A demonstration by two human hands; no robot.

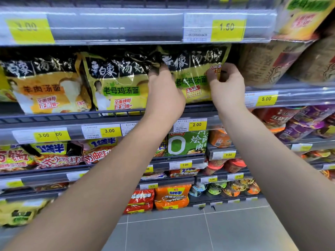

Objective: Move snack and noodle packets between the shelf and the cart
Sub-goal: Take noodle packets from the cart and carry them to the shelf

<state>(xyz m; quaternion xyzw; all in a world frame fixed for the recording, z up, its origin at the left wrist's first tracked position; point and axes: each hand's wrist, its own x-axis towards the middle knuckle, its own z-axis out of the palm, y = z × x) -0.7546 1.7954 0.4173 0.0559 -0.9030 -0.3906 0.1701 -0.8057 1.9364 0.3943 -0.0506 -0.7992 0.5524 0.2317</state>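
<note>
Yellow price tags (228, 27), grey tiled floor (199, 232), instant-noodle bowls (233, 190) at lower right

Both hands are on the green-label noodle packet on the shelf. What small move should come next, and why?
Probably lift the noodle packet a little and draw it out over the front rail. The left hand and right hand grip its two sides, and its bottom edge sits behind that rail.

yellow-green noodle packet (194, 75), upright on shelf (112, 115)
</note>
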